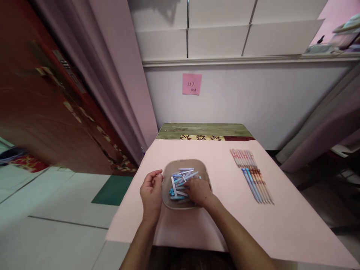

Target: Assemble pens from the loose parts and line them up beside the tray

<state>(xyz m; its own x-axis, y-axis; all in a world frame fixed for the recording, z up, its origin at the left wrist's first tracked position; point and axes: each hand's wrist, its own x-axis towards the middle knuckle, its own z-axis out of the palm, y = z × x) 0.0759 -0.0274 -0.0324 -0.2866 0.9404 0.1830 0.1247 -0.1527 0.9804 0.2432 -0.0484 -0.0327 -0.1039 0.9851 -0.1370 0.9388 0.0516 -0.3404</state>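
Observation:
A beige plastic basin [168, 176] with rounded corners stands on the pink-covered table, holding a jumble of blue, white and lilac pens [180, 180]. My right hand [199, 190] reaches over its right side, fingers bent down among the pens. Whether a pen is between those fingertips is hidden. Beside the left rim is my left hand [152, 190], its fingers curled in and the thumb close to the forefinger at the rim. What they pinch, if anything, does not show.
Right of the basin, pens lie side by side in two groups: pinkish ones [243, 158] farther back, blue and brown-topped ones [257, 186] nearer. The pink table cover [225, 221] ends before a green-patterned strip [208, 129]. A pink note [192, 84] sticks to the wall behind.

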